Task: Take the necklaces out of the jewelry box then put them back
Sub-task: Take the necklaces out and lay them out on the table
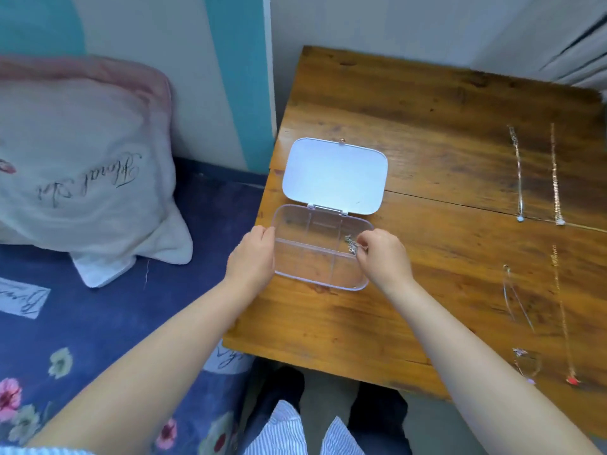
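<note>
A clear plastic jewelry box [305,264] with inner dividers lies open on the wooden table [427,165], its white lid [335,175] folded back. My left hand [254,254] grips the box's left edge. My right hand [382,254] pinches a silver necklace [351,244] bunched over the right-hand compartment. Several other necklaces lie stretched out on the table's right side: two thin chains at the back [519,172] [555,172], a gold chain with a red pendant [563,310], a silver chain [514,297] and a small one near the front edge [525,362].
A bed with a blue floral cover [98,339] and a white cushion [82,178] sits left of the table. A wall [230,77] stands behind. My knees and dark shoes [285,389] show below the table's front edge.
</note>
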